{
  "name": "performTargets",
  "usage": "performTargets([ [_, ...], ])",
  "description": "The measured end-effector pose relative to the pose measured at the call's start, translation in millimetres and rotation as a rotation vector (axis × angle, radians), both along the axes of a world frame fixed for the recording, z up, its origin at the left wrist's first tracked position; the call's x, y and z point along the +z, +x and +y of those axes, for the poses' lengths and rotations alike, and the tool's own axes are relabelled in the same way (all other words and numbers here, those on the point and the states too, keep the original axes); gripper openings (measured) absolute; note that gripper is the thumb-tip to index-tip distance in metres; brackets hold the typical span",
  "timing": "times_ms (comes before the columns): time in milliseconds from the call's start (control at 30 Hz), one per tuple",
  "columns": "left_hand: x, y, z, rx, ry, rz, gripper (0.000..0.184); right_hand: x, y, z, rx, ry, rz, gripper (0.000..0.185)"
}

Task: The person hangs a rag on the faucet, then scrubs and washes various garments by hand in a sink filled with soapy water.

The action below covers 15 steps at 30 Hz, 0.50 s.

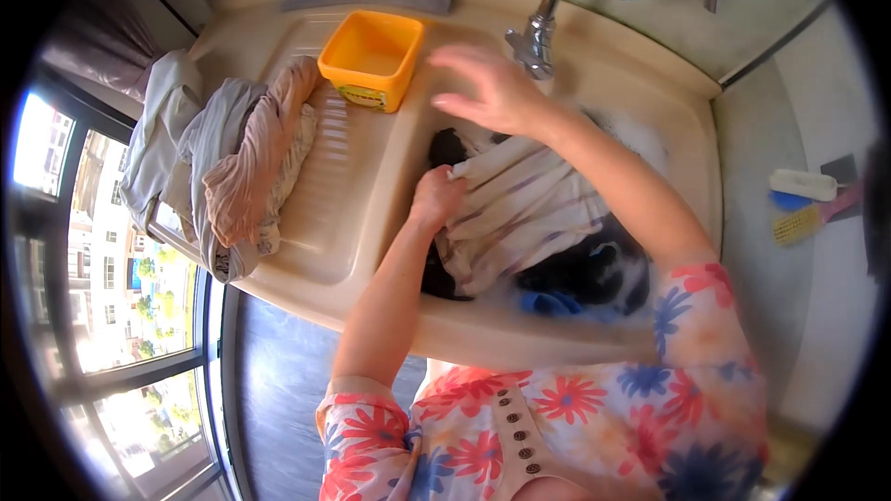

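The left hand has its grip clenched on the edge of a striped cloth — creamy white with thin darker lines, creased into long folds — lying in the basin over dark, sudsy laundry. The right hand is raised, its grip released and fingers spread, between the tap and a yellow-orange tub. The tub's front bears a greenish label — its lettering too blurred to read. Beyond, grey and pinkish clothes lie heaped on the ribbed washboard.
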<state>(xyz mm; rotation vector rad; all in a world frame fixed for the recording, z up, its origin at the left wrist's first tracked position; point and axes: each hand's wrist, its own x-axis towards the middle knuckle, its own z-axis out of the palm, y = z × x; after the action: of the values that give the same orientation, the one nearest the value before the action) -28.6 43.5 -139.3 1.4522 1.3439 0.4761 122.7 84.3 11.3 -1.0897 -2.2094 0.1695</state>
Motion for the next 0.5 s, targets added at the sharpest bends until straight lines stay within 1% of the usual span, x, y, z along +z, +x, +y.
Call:
performTargets([
  [33, 3.7, 1.2, -0.9, -0.028, 0.051, 0.049, 0.028, 4.2, -21.2, 18.3, 0.084, 0.067, -0.047, 0.049],
  [67, 10.3, 1.6, -2.5, -0.056, 0.101, 0.1, 0.03, -4.7, -41.3, 43.4, 0.13, 0.076, -0.077, 0.056],
  [100, 15.1, 2.0, -4.0, -0.084, 0.15, 0.152, 0.031, -13.9, -58.5, 65.4, 0.122, 0.098, -0.164, 0.067],
  [200, 18.4, 3.2, -6.9, -0.127, 0.298, 0.232, 0.033, 9.1, -97.4, 104.6, 0.065, -0.658, -0.523, 0.08],
  [233, 22.4, 2.8, -6.0, -0.152, 0.262, 0.229, 0.033, 13.9, -105.6, 113.7, 0.105, -0.727, -0.483, 0.087],
  [267, 30.2, 3.1, -6.8, -0.177, 0.218, 0.222, 0.033, 18.6, -104.9, 118.1, 0.099, -0.855, -0.537, 0.084],
  [333, 31.0, 1.3, -6.8, -0.202, 0.168, 0.217, 0.034, 22.6, -115.5, 122.2, 0.104, -0.859, -0.863, 0.082],
  [433, 29.0, 2.1, -3.7, -0.199, 0.162, 0.221, 0.035, 22.1, -116.5, 127.6, 0.101, -0.937, -0.91, 0.074],
  [500, 29.8, 2.7, -2.7, -0.192, 0.167, 0.224, 0.037, 22.7, -106.4, 127.0, 0.21, -0.849, -0.712, 0.069],
])
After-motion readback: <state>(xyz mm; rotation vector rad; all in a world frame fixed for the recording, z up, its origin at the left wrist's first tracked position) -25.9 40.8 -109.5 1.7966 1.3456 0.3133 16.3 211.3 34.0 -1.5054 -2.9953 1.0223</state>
